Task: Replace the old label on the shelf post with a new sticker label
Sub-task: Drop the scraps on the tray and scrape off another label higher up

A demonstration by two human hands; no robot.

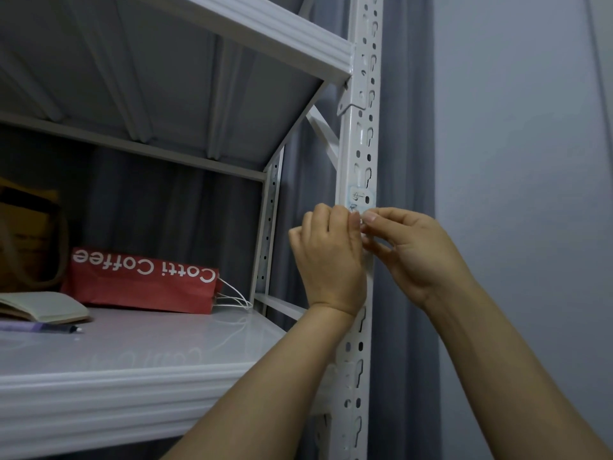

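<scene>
White-painted steel made up the tall perforated shelf post [360,134] on the right of the rack, rigid enough that I could press against it without worry. Left of it ran the pale shelf board [132,353], with a red paper coffee bag [142,283] lying on its side toward the far end, an open notebook [39,307] and a purple pen [39,327] at the far left.

My left hand [330,257] was curled against the post's near face, my right hand [414,250] beside it, thumbs and forefingers of both pinched together on something thin and pale at the post; I could not tell whether it was the sticker's lower edge or a separate slip.

Smallest was the old label, a rounded white sticker with scribbled ink [360,197], stuck flat on the post just above my fingertips [370,218]. I judged it feather-light, limp and easily torn, best taken by a lifted corner and peeled slowly.
</scene>
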